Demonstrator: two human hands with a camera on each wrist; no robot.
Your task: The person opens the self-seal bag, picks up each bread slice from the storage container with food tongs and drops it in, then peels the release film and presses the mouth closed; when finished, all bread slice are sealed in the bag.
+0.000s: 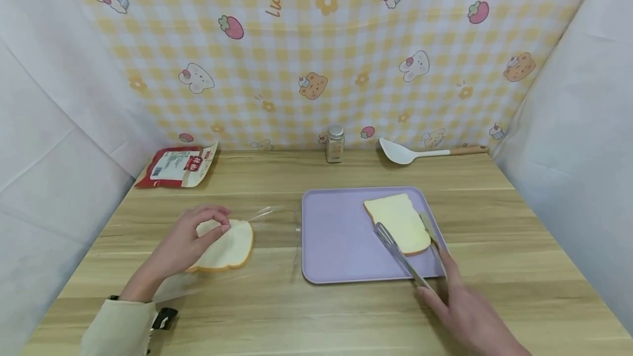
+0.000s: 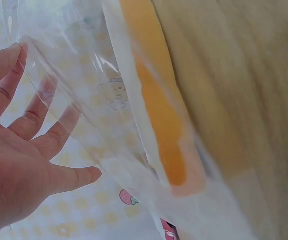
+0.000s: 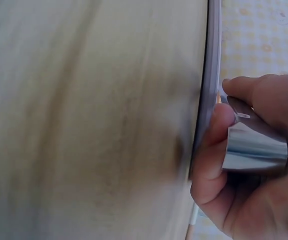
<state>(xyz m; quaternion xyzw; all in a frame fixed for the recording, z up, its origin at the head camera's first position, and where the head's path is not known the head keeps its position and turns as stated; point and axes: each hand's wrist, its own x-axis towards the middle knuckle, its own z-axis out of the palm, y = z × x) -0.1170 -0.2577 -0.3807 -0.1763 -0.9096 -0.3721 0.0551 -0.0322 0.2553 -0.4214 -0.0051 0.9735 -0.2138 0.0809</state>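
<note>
Bread slice (image 1: 398,224), head view: lies flat and a little askew on the right half of the purple tray (image 1: 333,235), pale face up, brown crust at the edge.
Tongs (image 1: 404,261): metal, arms spread about the slice; one tip at its left edge, the other along its right. Whether they press on the bread, cannot tell.
Right hand (image 1: 462,306): at the tray's front right corner, thumb on one arm of the tongs, finger on the other; grip parted about as wide as the slice.
Left hand (image 1: 190,243): left of the tray, over a second slice (image 1: 232,249); thumb and forefinger meet, pinching clear film.
Clear bag (image 1: 262,213): around the second slice, its loose end reaching toward the tray's left rim.
Back of table: red-and-white packet (image 1: 180,166) at left, small capped jar (image 1: 335,147) near the middle, white spatula (image 1: 403,153) with wooden handle at right.
Backdrop: yellow checked cloth (image 1: 346,59) with cartoon prints.
Left wrist view, fingers: thumb and forefinger close together on the film's edge, other three fanned wide; orange-brown crust shows through the plastic.
Right wrist view, fingers: bent round the tongs, the bright metal bend lying within the palm; tray edge just beside them, wood grain blurred.
</note>
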